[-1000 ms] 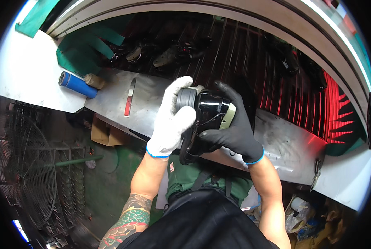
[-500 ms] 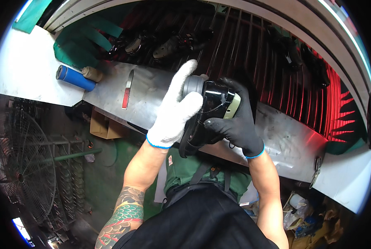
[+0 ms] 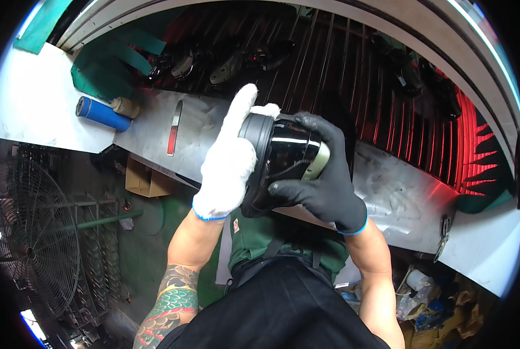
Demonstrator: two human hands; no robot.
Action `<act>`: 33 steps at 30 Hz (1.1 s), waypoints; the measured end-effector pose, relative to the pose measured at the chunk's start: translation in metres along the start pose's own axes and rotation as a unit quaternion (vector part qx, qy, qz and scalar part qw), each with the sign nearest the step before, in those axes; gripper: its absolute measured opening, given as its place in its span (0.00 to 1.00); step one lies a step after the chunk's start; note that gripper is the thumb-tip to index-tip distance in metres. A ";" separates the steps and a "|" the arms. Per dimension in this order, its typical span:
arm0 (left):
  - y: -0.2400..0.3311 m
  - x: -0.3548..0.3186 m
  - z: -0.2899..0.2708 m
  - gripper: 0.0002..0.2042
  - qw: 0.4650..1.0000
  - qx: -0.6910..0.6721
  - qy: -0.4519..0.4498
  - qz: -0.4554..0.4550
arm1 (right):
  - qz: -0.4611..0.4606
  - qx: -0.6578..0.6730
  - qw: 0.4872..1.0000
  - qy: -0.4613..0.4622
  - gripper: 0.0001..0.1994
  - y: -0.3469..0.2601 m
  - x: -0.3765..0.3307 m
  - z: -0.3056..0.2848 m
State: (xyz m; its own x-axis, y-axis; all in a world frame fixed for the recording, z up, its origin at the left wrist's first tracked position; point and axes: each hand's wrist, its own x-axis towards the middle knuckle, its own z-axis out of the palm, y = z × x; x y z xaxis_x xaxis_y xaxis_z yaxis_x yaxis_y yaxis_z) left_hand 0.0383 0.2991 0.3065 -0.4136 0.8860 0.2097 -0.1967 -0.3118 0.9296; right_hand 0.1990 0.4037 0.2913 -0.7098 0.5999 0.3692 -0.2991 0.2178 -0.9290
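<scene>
A glossy black shoe [image 3: 293, 151] with a dark rubber sole [image 3: 258, 136] is held up in front of me, over the metal ledge. A pale green shoe last [image 3: 317, 161] shows at its opening. My left hand [image 3: 229, 163], in a white knit glove, presses against the sole, its fingers closed round that side. In a dark grey glove, my right hand [image 3: 329, 177] clasps the upper and the last from the other side. Parts of the fingers behind the shoe are hidden.
A red-handled knife [image 3: 173, 136] lies on the metal ledge [image 3: 199, 116], left of my hands. Beyond it, more shoes on lasts [image 3: 228, 68] rest on a red-lit bar rack [image 3: 329, 70]. A blue roll [image 3: 104, 114] sits at left, above a large fan [image 3: 33, 250]. Pliers [image 3: 443, 235] hang at right.
Both hands have turned the shoe so more of the sole's edge and the glossy upper show. My left hand has shifted left along the sole.
</scene>
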 end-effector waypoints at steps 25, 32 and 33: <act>0.023 -0.091 -0.010 0.17 0.971 0.138 -0.003 0.195 | -0.135 -0.226 0.941 -0.213 0.24 -0.041 -0.035 0.025; -0.012 -0.072 -0.022 0.23 0.958 0.133 -0.003 0.255 | -0.201 -0.353 0.895 -0.185 0.28 -0.029 -0.005 0.014; -0.019 -0.078 -0.016 0.24 0.965 0.097 0.033 0.241 | -0.140 -0.317 0.929 -0.128 0.31 -0.024 -0.011 0.016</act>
State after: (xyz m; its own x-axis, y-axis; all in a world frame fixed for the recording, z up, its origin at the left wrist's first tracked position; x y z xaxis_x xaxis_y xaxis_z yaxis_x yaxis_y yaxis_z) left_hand 0.0604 0.2301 0.2674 -0.4725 0.6282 0.6182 0.2003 -0.6065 0.7694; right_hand 0.2036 0.3795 0.3100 -0.8139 0.2664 0.5163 -0.1169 0.7954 -0.5947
